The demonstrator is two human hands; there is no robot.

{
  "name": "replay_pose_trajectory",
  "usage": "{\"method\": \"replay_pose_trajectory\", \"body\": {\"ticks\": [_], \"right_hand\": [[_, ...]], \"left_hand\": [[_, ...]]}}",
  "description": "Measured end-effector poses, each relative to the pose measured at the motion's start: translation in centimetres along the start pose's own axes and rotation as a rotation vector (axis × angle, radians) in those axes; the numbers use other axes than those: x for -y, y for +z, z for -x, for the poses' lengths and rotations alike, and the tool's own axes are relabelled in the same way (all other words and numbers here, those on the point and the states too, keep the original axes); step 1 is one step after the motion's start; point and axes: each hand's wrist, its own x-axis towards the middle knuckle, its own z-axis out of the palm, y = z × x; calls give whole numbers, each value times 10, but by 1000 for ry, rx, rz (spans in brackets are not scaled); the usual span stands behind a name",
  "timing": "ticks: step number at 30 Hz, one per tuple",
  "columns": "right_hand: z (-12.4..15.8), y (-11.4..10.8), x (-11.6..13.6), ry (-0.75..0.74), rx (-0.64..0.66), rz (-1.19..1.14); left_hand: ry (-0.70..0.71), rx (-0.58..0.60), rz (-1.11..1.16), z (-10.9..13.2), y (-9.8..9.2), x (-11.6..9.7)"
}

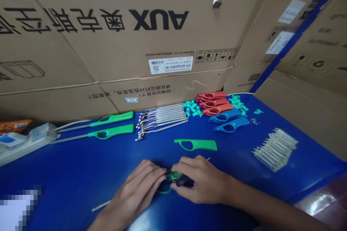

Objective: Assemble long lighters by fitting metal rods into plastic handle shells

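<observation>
The green lighter handle (170, 177) lies crosswise between both hands, the left hand (137, 189) pinching its near end and the right hand (202, 180) closed on the other.

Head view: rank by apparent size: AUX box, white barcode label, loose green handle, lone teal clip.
1. Largest: AUX box.
2. Tie: white barcode label and loose green handle look about equal in length; the label sits farther back, so unranked.
3. Smallest: lone teal clip.
</observation>
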Motion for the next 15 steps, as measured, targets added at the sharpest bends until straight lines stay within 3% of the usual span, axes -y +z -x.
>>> {"method": "replay_pose_trajectory", "body": {"ticks": [5,10,12,15], "right_hand": [[-2,-3,14,-153,-115,65],[2,-14,24,-86,-108,-66],[3,-29,24,-43,-125,-197],[7,-71,6,49,-324,-207]], "left_hand": [[-209,-148,74,5,9,-11],[-252,-102,124,5,9,-15],[-244,-52,105,6,8,-13],[-192,-30,-51,7,5,-8]]}}
